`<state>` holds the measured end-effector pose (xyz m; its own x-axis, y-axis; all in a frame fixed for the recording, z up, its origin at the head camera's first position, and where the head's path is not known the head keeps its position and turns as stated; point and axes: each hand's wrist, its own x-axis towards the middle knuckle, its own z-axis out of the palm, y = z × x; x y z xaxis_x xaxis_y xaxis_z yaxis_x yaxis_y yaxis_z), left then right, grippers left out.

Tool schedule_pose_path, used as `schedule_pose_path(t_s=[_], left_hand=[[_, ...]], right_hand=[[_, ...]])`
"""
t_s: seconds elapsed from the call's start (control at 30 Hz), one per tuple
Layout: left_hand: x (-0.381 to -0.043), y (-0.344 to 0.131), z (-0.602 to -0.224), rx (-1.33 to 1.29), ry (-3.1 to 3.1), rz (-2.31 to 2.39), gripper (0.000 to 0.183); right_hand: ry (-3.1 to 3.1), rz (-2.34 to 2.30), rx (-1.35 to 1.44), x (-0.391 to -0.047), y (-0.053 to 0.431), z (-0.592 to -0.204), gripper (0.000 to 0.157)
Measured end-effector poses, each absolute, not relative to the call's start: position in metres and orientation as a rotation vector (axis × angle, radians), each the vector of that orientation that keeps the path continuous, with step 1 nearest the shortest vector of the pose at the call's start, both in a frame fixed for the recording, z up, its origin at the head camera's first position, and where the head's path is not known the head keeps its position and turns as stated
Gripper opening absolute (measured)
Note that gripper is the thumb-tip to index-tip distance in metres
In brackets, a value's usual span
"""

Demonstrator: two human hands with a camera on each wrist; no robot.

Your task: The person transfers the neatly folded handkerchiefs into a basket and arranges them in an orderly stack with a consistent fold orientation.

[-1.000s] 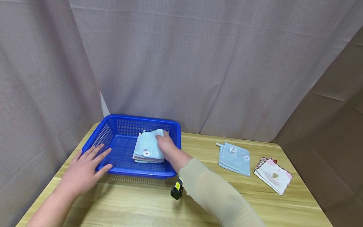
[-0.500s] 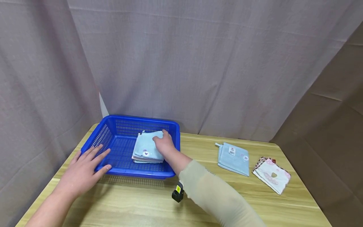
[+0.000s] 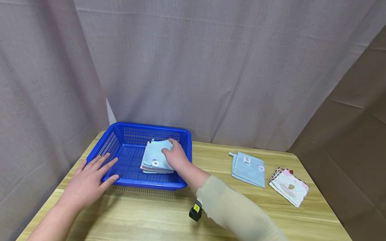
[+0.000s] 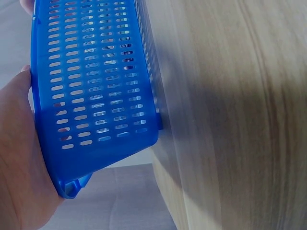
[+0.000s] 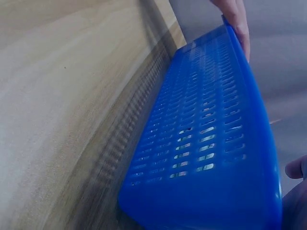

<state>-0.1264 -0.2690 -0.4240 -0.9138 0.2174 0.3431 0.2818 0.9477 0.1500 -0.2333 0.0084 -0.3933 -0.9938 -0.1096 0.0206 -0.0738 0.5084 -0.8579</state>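
Observation:
A blue plastic basket (image 3: 147, 183) with slotted walls stands on the table. Inside it, towards the right, lies a stack of folded small towels (image 3: 153, 154), a light blue one on top. My left hand (image 3: 87, 184) rests on the basket's left front corner with spread fingers; the left wrist view also shows the hand against the rim. Over the right side of the stack is my right hand (image 3: 177, 157), thumb and forefinger apart and no towel pinched between them. Whether its hidden fingers touch the stack I cannot tell.
Right of the basket, a folded light blue towel (image 3: 248, 169) with a white label lies on the wooden table (image 3: 144, 217). Farther right is a folded white and pink towel (image 3: 289, 189) with a brown-patterned edge. Grey curtain (image 3: 193, 67) hangs behind the table.
My right hand has loosened from the stack of towels, its thumb and forefinger parting, and the wrist has shifted slightly right. The left hand has stayed on the basket corner.

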Motion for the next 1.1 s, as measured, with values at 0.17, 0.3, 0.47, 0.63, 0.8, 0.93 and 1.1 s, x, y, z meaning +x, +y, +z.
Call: schedule_pose_path(t_s=[0.17, 0.3, 0.47, 0.63, 0.8, 0.93, 1.1], left_hand=[[-0.126, -0.269, -0.423, -0.363, -2.78, -0.285, 0.062], [-0.126, -0.269, -0.422, -0.36, -2.788, -0.285, 0.062], [-0.126, -0.269, -0.421, -0.358, -2.793, -0.279, 0.063], [-0.126, -0.269, -0.421, -0.352, -2.805, -0.275, 0.065], [-0.127, -0.269, -0.422, -0.351, -2.809, -0.272, 0.064], [-0.126, -0.269, -0.422, -0.35, -2.811, -0.27, 0.065], [-0.126, -0.268, -0.421, -0.349, -2.809, -0.267, 0.065]], right_hand=[[2.668, -1.574, -0.231, -0.226, 0.017, -0.389, 0.057], [2.678, -1.597, -0.291, -0.222, 0.022, -0.385, 0.056], [2.703, -1.58, -0.343, -0.217, 0.028, -0.381, 0.053], [2.751, -1.53, -0.417, -0.21, 0.035, -0.381, 0.053], [2.823, -1.496, -0.475, -0.203, 0.042, -0.383, 0.052], [2.829, -1.453, -0.471, -0.198, 0.047, -0.383, 0.054], [2.855, -1.424, -0.488, -0.195, 0.057, -0.386, 0.056]])
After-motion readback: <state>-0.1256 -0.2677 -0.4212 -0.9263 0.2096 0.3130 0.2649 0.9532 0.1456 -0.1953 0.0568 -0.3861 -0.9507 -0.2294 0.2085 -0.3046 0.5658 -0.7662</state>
